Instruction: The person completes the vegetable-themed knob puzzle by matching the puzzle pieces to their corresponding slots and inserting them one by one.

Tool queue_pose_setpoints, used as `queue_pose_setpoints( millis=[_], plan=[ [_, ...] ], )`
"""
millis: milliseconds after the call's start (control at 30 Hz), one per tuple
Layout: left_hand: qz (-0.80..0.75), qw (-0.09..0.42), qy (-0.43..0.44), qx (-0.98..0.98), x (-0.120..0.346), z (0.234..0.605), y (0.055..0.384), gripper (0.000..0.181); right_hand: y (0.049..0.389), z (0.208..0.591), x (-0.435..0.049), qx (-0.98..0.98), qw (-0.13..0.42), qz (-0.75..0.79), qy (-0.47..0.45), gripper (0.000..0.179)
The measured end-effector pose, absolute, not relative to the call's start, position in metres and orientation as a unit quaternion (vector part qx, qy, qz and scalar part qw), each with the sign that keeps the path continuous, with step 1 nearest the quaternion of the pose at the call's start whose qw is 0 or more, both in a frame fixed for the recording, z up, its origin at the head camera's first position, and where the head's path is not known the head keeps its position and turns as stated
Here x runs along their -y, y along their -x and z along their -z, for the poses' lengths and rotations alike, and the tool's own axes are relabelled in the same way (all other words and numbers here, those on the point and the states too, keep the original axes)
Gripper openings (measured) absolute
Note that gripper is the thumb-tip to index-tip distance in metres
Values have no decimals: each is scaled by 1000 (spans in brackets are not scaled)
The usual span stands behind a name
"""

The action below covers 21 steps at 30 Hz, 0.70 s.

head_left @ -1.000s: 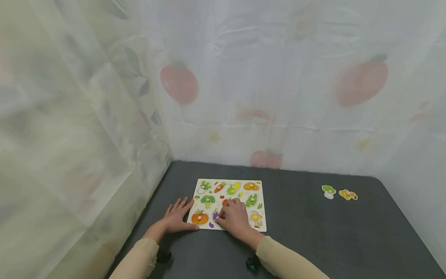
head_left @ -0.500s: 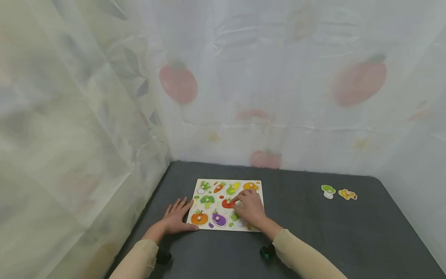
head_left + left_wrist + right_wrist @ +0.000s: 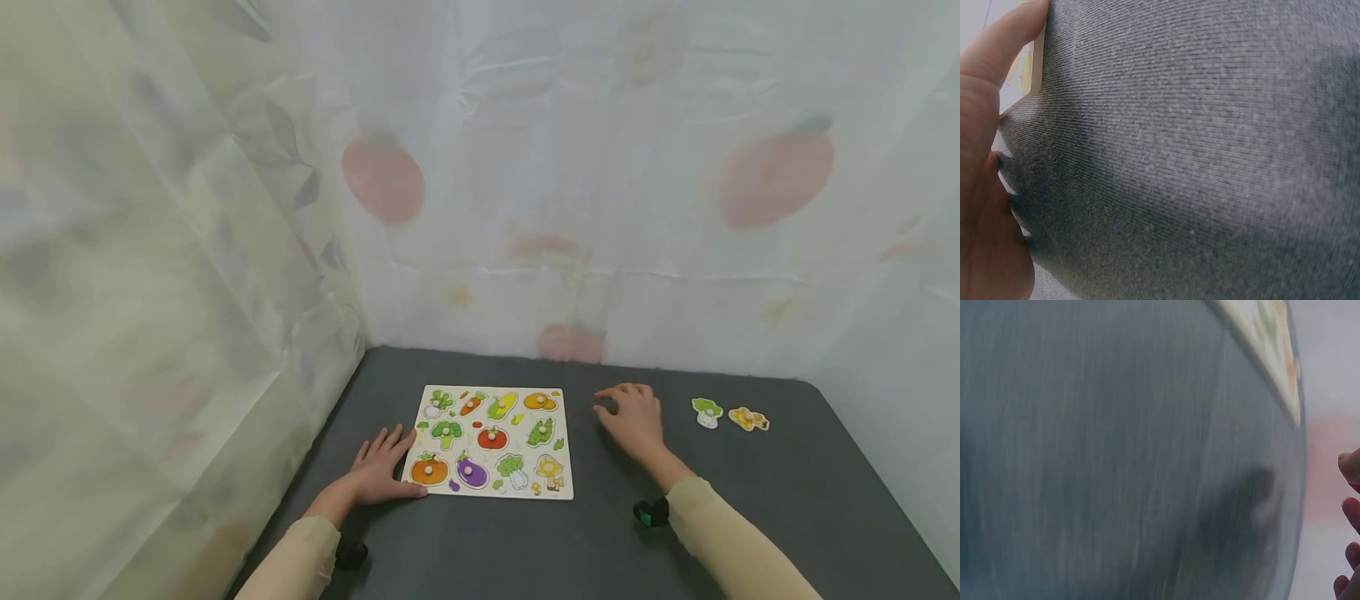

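Observation:
A white vegetable peg puzzle board lies on the dark table in the head view. My left hand rests at its left edge with fingers spread, the thumb touching the near left corner. In the left wrist view the thumb lies against the board's edge. My right hand is over the table to the right of the board, fingers loosely bent, nothing between them. Farther right lie two loose puzzle pieces: a green-topped bok choy piece and a yellow mushroom piece.
The dark cloth-covered table ends at a pale hanging curtain behind. Another curtain borders the left side. On the board sit several knobbed pieces, among them a tomato and an eggplant.
My right hand has left the board, passing from the eggplant over the tomato and right side to the bare table on the right. The left hand stays put.

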State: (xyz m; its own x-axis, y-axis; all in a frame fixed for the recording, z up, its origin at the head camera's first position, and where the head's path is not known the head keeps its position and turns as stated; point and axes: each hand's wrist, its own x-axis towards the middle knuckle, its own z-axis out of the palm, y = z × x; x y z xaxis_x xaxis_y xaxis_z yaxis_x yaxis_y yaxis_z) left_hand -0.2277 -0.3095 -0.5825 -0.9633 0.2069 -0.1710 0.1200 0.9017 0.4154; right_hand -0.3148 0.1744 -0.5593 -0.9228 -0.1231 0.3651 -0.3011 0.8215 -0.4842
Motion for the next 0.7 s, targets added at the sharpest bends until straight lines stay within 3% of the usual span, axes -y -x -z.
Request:
queue_pose_setpoints(
  millis=[300, 700],
  plan=[
    [-208, 108, -85, -968, 308, 578, 226, 119, 316, 570, -264, 950, 163, -264, -23, 32],
    [-201, 117, -91, -968, 305, 568, 223, 119, 304, 573, -314, 954, 125, -261, 73, 43]
  ],
)
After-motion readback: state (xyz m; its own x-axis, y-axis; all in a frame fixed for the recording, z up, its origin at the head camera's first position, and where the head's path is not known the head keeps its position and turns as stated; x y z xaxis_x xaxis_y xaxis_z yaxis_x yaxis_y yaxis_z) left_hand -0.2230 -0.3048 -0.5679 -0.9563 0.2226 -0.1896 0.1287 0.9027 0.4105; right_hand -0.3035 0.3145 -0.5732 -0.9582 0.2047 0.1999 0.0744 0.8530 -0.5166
